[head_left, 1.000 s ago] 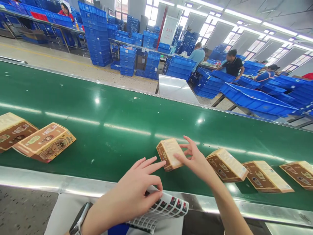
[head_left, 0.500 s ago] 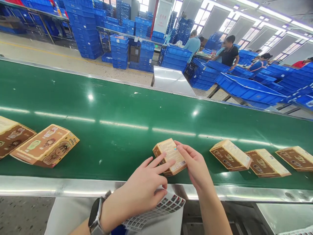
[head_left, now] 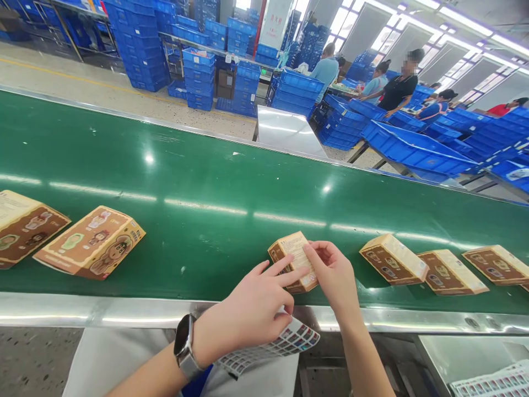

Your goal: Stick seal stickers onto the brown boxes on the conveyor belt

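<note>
A small brown-and-cream cardboard box with printed text lies on the green belt in front of me. My right hand grips its right edge, thumb pressed on the top face and fingers curled at the far side. Two outstretched fingers of my left hand rest across the box. Between that hand's thumb and lower fingers is pinched a sheet of small stickers, which hangs below over my lap. What lies under my right thumb is hidden.
More such boxes lie on the conveyor belt: a printed box at left, another box at right. A metal rail edges the belt. More sticker sheets lie lower right. Blue crates and several people stand beyond.
The boxes at left have shifted slightly right. Both hands and the held box have moved a little right in view. A shiny spot by my right thumb is now covered.
</note>
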